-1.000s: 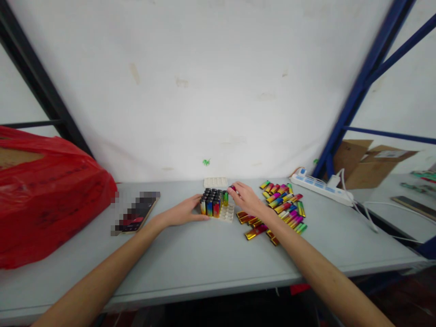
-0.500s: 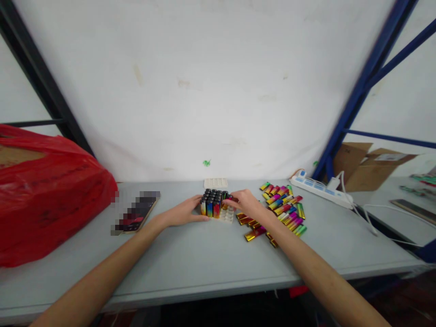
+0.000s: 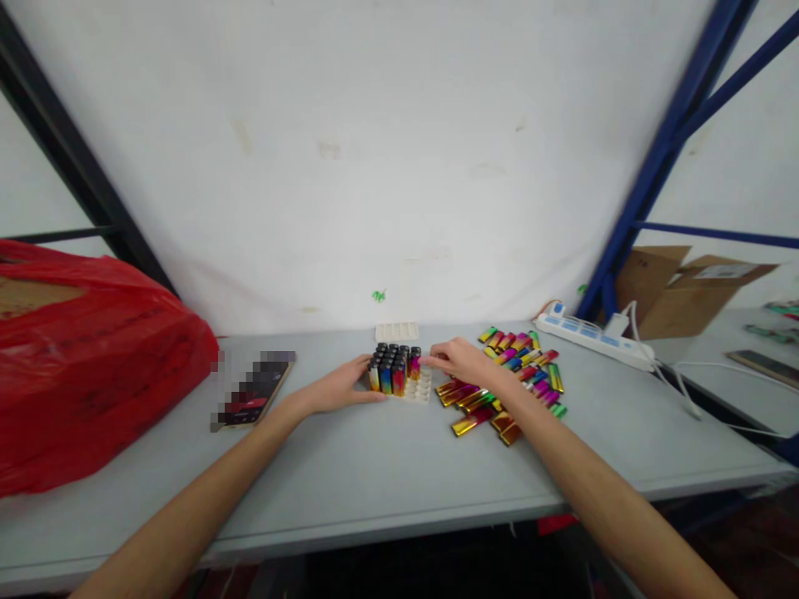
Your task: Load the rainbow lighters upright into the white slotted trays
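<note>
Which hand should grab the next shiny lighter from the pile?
Probably the right hand: the loose lighters lie beside and under it. The left hand rests against the left side of the white tray, farther from the pile.

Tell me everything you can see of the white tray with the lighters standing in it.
The white plastic tray lies flat on the grey table, near the wall. Its left part is filled with upright rainbow-coloured lighters with black tops; the right columns show empty round sockets. The left hand rests against its left side, and the right hand touches the lighters at its right edge. A second, empty tray lies behind.
</note>
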A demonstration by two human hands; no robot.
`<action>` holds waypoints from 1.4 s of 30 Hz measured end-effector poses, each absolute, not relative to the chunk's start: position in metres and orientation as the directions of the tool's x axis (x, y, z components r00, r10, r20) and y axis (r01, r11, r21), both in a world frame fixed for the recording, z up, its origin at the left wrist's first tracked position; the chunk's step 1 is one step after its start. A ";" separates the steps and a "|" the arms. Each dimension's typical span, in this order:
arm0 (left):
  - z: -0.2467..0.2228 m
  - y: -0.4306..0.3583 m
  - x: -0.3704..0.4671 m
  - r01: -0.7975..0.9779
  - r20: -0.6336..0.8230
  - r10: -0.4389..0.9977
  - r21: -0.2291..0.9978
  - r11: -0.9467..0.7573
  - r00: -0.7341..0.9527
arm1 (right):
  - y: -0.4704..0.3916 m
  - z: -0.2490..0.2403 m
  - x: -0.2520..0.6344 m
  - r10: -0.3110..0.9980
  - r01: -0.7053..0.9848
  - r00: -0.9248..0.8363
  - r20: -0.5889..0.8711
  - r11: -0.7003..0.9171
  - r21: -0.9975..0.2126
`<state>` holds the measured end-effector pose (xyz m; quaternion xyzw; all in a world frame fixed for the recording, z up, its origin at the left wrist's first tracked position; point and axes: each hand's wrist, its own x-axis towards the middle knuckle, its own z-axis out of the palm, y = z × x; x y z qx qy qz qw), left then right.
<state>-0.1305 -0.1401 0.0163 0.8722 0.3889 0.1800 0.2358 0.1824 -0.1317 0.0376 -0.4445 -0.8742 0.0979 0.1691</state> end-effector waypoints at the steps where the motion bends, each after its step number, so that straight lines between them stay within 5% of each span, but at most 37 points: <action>1: 0.016 -0.140 -0.130 0.596 0.130 0.763 0.548 -0.587 0.633 | -0.128 0.039 0.192 0.805 0.719 -0.560 0.196 0.590 -0.368; 5: 0.016 -0.139 -0.131 0.601 0.137 0.763 0.537 -0.593 0.631 | -0.117 0.040 0.224 0.784 0.678 -0.621 0.024 0.552 -0.486; 10: 0.014 -0.137 -0.132 0.614 0.122 0.772 0.535 -0.580 0.623 | -0.111 0.036 0.229 0.757 0.715 -0.643 -0.113 0.541 -0.443; 16: 0.015 -0.137 -0.131 0.621 0.106 0.775 0.535 -0.572 0.623 | -0.115 0.036 0.222 0.793 0.740 -0.608 -0.034 0.551 -0.385; 29: 0.016 -0.138 -0.131 0.597 0.138 0.762 0.541 -0.593 0.632 | -0.102 0.032 0.210 0.850 0.507 -0.265 0.455 0.524 -0.684; 36: 0.016 -0.138 -0.131 0.593 0.143 0.756 0.534 -0.602 0.639 | -0.116 0.030 0.188 0.880 0.063 -0.391 0.269 0.317 -0.946; 42: 0.014 -0.137 -0.131 0.583 0.148 0.750 0.539 -0.608 0.645 | -0.125 0.022 0.166 0.900 0.019 -0.395 0.182 0.206 -0.978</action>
